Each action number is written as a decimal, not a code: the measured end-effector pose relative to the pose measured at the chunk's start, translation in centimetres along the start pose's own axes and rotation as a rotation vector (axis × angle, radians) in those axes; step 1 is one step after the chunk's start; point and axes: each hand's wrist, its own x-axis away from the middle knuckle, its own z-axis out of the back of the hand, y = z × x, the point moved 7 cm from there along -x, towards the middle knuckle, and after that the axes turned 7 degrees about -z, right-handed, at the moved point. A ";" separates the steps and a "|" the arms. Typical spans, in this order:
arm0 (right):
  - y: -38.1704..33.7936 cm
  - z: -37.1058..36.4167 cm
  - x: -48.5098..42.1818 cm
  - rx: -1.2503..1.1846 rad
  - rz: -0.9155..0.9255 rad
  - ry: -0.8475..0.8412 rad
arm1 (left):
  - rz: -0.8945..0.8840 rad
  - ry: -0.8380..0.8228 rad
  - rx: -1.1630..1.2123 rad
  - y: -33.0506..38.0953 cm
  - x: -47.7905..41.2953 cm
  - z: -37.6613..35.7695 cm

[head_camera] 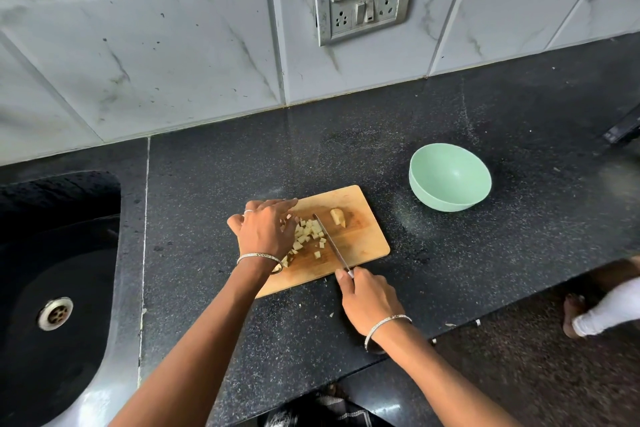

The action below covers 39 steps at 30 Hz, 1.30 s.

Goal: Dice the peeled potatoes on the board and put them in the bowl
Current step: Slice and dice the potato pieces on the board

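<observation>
Right hand [367, 302] grips the knife [330, 242]; left hand [265, 230], fingers spread, corrals diced potato [306, 236] on the board [360, 243]. An uncut potato piece [338, 217] remains. Dicing stage; it likely comes next, bowl [450, 182] empty on the desk [450, 253].

surface [450, 270] bare between board [363, 239] and bowl [450, 182], open path | far strip to tiled wall [173, 62] free | knife [331, 243] slants across board, splitting dice [306, 236] from potato chunk [337, 217] | sink [59, 270] drops away left | near edge open
</observation>
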 end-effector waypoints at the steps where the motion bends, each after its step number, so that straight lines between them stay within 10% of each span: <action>1: -0.4 -0.4 0.2 -0.011 0.011 -0.010 | 0.011 0.012 0.012 -0.1 0.1 0.1; 39: 2.8 2.4 -2.2 -0.124 0.003 0.051 | -0.124 -0.092 0.143 5.7 -1.6 -3.7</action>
